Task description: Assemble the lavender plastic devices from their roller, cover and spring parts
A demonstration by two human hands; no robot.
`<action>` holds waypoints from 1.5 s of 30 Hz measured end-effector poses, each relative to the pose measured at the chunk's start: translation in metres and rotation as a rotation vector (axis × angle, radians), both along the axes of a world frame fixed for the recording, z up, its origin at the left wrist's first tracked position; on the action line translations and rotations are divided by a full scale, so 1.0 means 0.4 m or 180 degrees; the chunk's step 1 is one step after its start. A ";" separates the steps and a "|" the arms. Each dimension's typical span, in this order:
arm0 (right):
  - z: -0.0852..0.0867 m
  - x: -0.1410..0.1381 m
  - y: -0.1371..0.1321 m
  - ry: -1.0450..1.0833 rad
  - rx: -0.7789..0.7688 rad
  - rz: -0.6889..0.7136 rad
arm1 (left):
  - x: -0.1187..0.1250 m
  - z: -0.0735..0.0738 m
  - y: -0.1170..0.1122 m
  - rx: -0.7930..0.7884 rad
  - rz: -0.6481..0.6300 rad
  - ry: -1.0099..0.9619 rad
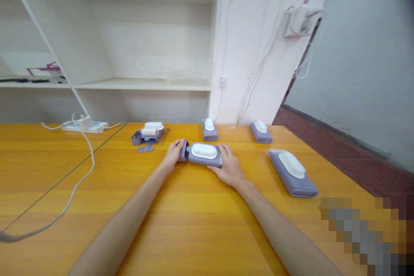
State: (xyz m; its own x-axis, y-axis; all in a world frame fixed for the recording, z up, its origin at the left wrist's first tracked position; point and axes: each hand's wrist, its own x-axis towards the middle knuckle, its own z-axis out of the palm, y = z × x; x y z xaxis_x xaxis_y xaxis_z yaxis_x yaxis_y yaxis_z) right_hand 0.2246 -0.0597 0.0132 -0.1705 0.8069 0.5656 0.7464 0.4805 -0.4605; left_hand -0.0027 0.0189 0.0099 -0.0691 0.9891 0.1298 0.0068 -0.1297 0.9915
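My left hand [174, 154] is closed around a hollow grey-purple end piece [183, 151]. Just to its right, my right hand [229, 166] grips the far end of a grey-purple case [203, 161] that lies flat, with a white oval bristle brush [204, 151] on top. The end piece and the case are in line, with a narrow gap showing between them. Both are low over the wooden table, and I cannot tell whether they touch it.
Similar cases with white tops stand at the back [210, 134], back right [261, 137] and right [293, 177]. At back left, another case [157, 134] lies among loose grey parts [145, 149]. A power strip [93, 128] trails a white cable [87, 172] across the left side.
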 end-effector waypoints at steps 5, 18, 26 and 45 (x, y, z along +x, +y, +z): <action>0.003 0.001 -0.004 0.0024 0.0037 -0.0023 | 0.012 0.011 -0.017 0.0162 0.0141 0.0207; 0.001 -0.005 -0.001 0.0209 -0.0015 0.0099 | 0.013 0.026 -0.040 0.0363 -0.0123 0.0369; -0.009 -0.003 0.009 0.0263 -0.0135 0.0111 | 0.016 0.025 -0.058 0.0020 -0.0442 0.0173; 0.003 0.003 0.000 0.0061 -0.0230 0.0316 | 0.045 0.002 -0.047 0.0482 -0.0061 0.0482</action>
